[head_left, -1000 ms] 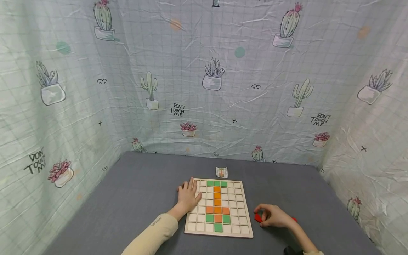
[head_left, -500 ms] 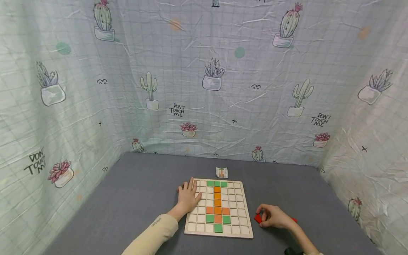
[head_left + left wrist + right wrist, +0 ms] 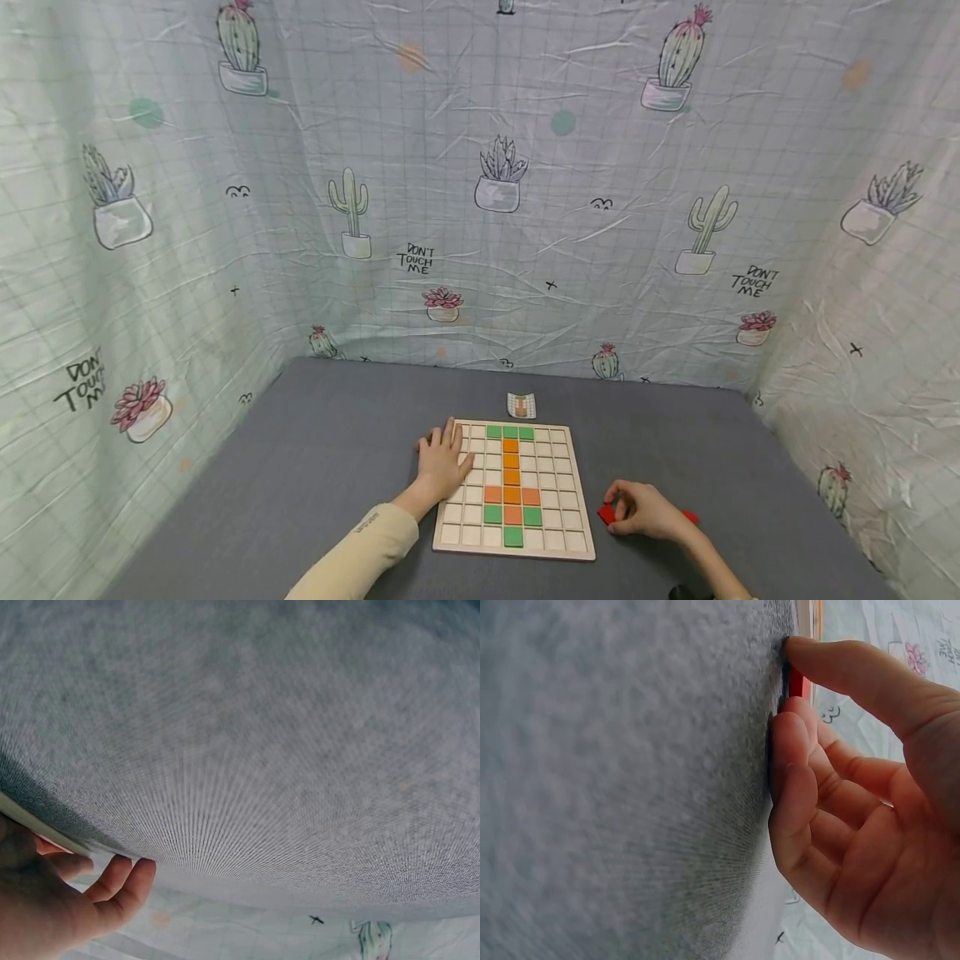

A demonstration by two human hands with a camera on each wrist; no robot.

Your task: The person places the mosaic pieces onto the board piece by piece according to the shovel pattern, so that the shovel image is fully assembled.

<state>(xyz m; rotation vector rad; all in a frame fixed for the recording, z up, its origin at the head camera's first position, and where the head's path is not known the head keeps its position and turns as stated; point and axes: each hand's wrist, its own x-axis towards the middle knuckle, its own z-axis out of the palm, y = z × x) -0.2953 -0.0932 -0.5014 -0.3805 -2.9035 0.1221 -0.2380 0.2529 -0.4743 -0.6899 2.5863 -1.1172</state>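
A square wooden grid board [image 3: 491,550] lies on the grey table, with green [image 3: 513,537], orange [image 3: 511,462] and salmon [image 3: 492,494] tiles in some of its cells. My left hand [image 3: 441,463] rests on the board's left side, fingers spread; in the left wrist view the fingertips [image 3: 139,877] reach past the board's edge [image 3: 37,823]. Right of the board, my right hand [image 3: 645,510] holds a red tile [image 3: 606,514] between thumb and fingers, down at the table. The right wrist view shows that red tile [image 3: 798,684] edge-on between thumb and fingertips.
A small pattern card [image 3: 522,406] lies beyond the board's far edge. More red [image 3: 691,517] shows behind my right wrist. A black object [image 3: 681,592] sits at the bottom edge near my right forearm. Cactus-print curtains [image 3: 555,250] surround the table [image 3: 315,467].
The red tile has turned slightly under my right fingers. My left hand and the board stay where they were.
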